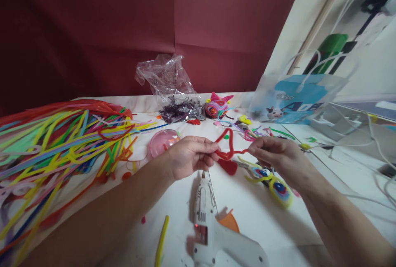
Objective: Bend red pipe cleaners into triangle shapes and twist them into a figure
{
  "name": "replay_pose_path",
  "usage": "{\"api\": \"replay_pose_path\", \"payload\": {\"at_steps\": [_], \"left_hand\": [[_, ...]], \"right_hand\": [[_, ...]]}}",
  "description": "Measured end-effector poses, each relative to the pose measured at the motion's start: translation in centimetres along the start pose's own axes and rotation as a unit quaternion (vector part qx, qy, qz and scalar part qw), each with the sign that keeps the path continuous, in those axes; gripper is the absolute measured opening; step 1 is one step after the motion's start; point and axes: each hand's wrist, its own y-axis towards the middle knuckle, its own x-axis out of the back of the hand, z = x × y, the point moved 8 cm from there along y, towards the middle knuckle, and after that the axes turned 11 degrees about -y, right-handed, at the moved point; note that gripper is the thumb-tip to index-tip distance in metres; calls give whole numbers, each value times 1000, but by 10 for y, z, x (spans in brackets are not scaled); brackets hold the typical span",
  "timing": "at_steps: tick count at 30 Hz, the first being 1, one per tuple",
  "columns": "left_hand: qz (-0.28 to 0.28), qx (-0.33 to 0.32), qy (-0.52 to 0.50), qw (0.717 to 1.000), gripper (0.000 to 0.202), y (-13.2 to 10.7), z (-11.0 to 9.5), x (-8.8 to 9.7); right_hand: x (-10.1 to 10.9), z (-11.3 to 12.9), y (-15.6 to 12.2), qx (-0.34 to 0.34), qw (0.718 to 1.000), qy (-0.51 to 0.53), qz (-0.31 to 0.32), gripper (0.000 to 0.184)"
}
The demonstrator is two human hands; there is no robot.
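Bent red stem (231, 145), held in the air between both hands. The left hand (192, 158) pinches the looped part between thumb and fingers; the right hand (276, 155) has its fingertips closed on the straighter free end. From where I stand, a white glue gun (202, 205) lies nearer the person than the grip, its nozzle just under the left hand and a small red light showing on its body. A dark red flat piece (228, 167) rests below the stem; yellow-edged eye shapes (280, 188) lie beneath the right hand. Left of the grip spreads a pile of coloured stems (71, 143); beyond it sits a pink horned figure (213, 108).
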Motion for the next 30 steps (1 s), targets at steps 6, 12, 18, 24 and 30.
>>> {"api": "replay_pose_path", "payload": {"at_steps": [6,12,18,24,30], "left_hand": [[-90,-167,131,973,9,1,-18,12],[38,-55,141,988,15,-1,-1,-8],[83,31,217,972,16,-5,24,-17],[-45,-46,337,939,13,4,20,1],[-7,-104,256,961,6,-1,4,-11]], "right_hand": [[2,-5,5,-4,999,-24,-48,29],[11,-13,5,-30,988,-8,-148,27],[7,-2,-1,2,979,127,-156,20],[-17,18,-13,-9,954,299,23,23],[-8,11,-5,-16,932,361,-11,20]]}}
